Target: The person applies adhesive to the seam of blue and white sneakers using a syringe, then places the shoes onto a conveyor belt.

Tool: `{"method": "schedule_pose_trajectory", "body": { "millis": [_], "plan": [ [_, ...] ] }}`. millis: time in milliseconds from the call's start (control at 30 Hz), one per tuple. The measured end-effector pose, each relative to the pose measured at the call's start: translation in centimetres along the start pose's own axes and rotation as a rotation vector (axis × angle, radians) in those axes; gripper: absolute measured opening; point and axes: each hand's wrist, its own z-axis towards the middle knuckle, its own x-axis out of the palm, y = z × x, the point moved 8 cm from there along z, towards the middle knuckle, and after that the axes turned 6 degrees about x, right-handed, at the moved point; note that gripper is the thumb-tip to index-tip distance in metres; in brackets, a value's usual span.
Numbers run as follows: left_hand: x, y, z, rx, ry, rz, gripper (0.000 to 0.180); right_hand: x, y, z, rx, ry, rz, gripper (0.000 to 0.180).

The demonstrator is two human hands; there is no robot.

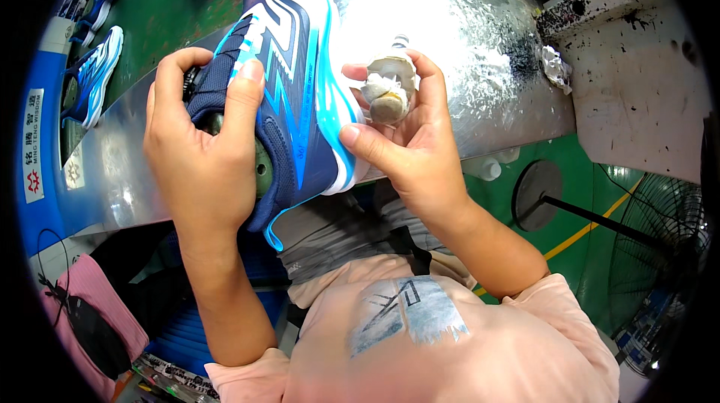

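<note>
A navy and bright-blue sports shoe [304, 65] with a white sole lies on its side at the centre, toe pointing away from me. My left hand [199, 140] grips it around the collar and tongue, thumb on the laces. Inside the shoe opening shows part of a green shoe last [262, 166]. To the right of the sole, my right hand [420, 151] holds a small off-white, crusted object [388, 95] with a rounded end and a narrow tip; its exact kind is unclear. The right thumb lies close to the sole edge; whether it touches, I cannot tell.
Below the shoe is a shiny metal work surface [517, 114] with white residue. A crumpled white lump [555, 69] lies at its right end, beside a stained pale panel [637, 80]. More blue shoes [94, 76] stand on the green surface at left. A fan [656, 245] is at right.
</note>
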Motion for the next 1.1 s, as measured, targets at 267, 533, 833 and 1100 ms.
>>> {"method": "schedule_pose_trajectory", "body": {
  "millis": [267,533,833,1100],
  "plan": [
    [-0.8,0.9,-0.5,0.031,-0.046,0.019,0.033,1.5,0.3,-0.1,-0.064,0.025,-0.239,0.067],
    [-1.0,1.0,-0.3,0.075,-0.054,0.035,0.032,1.7,0.5,0.1,-0.084,0.036,-0.278,0.063],
    [-0.3,0.8,-0.2,0.07,-0.062,0.062,0.035,1.9,0.5,0.0,-0.147,0.058,-0.492,0.063],
    [0.1,3.0,1.5,-0.074,0.054,-0.015,0.034,2.5,-0.2,1.0,-0.214,-0.012,-0.403,0.057]
  ]
}}
